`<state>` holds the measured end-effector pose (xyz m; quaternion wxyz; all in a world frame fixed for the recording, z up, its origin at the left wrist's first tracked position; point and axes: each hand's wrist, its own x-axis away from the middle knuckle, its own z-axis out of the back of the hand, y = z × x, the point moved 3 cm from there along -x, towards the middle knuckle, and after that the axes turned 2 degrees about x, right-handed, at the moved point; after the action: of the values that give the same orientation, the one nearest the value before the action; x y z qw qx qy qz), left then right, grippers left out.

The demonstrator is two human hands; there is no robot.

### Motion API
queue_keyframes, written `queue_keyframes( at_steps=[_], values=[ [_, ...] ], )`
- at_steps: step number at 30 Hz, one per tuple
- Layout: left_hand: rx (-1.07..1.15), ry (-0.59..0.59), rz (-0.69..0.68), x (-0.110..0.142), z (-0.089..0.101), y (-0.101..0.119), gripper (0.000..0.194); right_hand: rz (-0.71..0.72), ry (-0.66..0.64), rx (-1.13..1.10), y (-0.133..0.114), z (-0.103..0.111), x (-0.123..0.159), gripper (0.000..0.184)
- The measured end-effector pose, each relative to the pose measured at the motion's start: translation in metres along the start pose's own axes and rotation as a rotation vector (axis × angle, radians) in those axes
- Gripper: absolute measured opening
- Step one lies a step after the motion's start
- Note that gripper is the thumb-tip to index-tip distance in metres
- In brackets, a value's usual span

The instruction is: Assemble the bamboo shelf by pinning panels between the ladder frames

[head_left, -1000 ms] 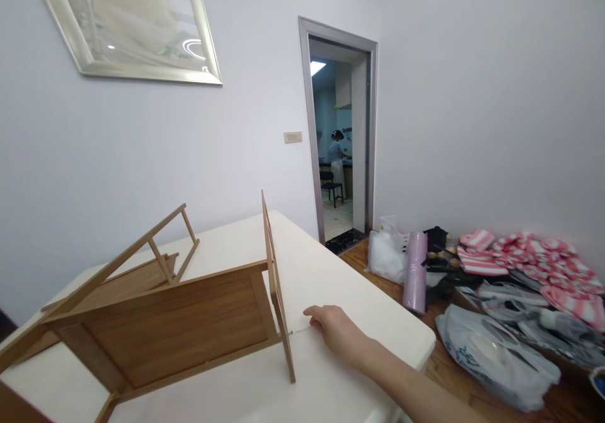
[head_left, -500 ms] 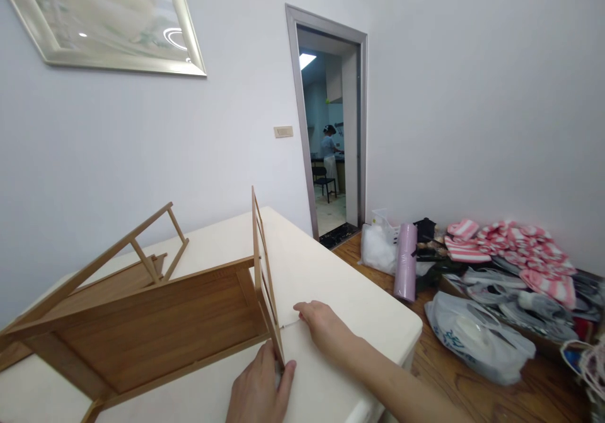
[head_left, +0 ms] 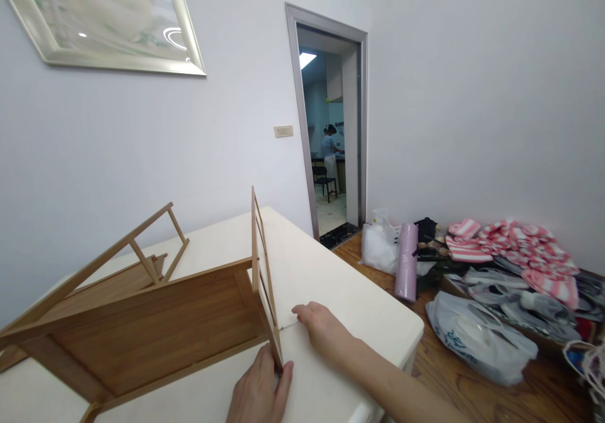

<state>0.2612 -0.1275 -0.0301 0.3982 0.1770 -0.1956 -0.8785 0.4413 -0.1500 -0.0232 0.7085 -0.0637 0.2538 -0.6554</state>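
Note:
A brown wooden shelf rack rests tilted on a white table, its slatted end frame standing up at the right. My left hand grips the near lower corner of that end frame between thumb and fingers. Just right of the frame, my right hand is closed, thumb and finger pinched together. A thin line runs from its fingertips toward the frame; I cannot tell whether it is a slim tool or a seam in the table. What the right fingers hold is hidden.
Another wooden piece lies behind the rack. Right of the table, the floor holds a purple roll, a white plastic bag, shoes and pink striped cloth. Beyond a doorway, a person stands near a chair.
My right hand has shifted very slightly left toward the end frame. My left hand keeps its grip, and the rack has barely moved.

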Motion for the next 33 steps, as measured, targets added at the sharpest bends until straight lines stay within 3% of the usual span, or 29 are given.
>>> queue_keyframes(
  at_steps=[6, 15, 20, 25, 33],
  values=[
    [0.034, -0.017, -0.006, 0.0, 0.001, 0.0, 0.029, 0.059, 0.018, 0.084, -0.008, 0.001, 0.007, 0.043],
    [0.043, -0.049, 0.026, -0.001, 0.002, -0.002, 0.031, 0.235, 0.011, 0.124, -0.013, 0.005, 0.003, 0.024],
    [0.088, -0.057, 0.027, -0.001, 0.002, -0.002, 0.032, 0.188, 0.043, 0.076, -0.001, 0.0, -0.004, 0.039],
    [0.095, -0.077, 0.045, -0.001, 0.003, -0.002, 0.029, 0.122, 0.039, 0.026, 0.001, 0.001, -0.004, 0.043],
    [0.097, 0.013, 0.019, 0.0, -0.004, -0.007, 0.027, 0.088, -0.007, -0.075, -0.005, 0.01, -0.008, 0.048]
  ],
)
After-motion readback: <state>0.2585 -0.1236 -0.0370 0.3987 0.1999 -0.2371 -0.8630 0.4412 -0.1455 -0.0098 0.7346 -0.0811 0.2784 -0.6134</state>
